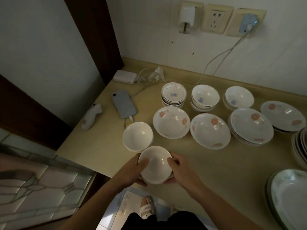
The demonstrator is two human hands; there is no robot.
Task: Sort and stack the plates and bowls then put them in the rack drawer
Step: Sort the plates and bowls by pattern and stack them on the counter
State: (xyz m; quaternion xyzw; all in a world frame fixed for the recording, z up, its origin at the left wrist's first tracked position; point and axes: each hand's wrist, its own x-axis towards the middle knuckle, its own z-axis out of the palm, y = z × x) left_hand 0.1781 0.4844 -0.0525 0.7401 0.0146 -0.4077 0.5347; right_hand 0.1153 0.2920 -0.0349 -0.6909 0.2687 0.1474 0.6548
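Left hand (132, 170) and right hand (180, 169) gripping small stack of plain white bowls (155, 165) from both sides, thumbs lying over rim, at worktop (207, 171) front edge. Second plain bowl (137, 136) sitting just behind. Flowered bowls (171, 122) and blue-marked bowl stacks (173, 94) lining rows toward back edge.

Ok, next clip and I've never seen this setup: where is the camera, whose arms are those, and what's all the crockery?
There is no machine here. The single picture comes from a wide-angle camera worn on a person's head, looking down at their own arms. The left hand and right hand together hold a small stack of plain white bowls at the counter's near edge. On the beige countertop sit another plain white bowl, three stacks of small bowls with a blue mark, flowered shallow bowls, and plates at the right edge. A charging phone lies to the left.
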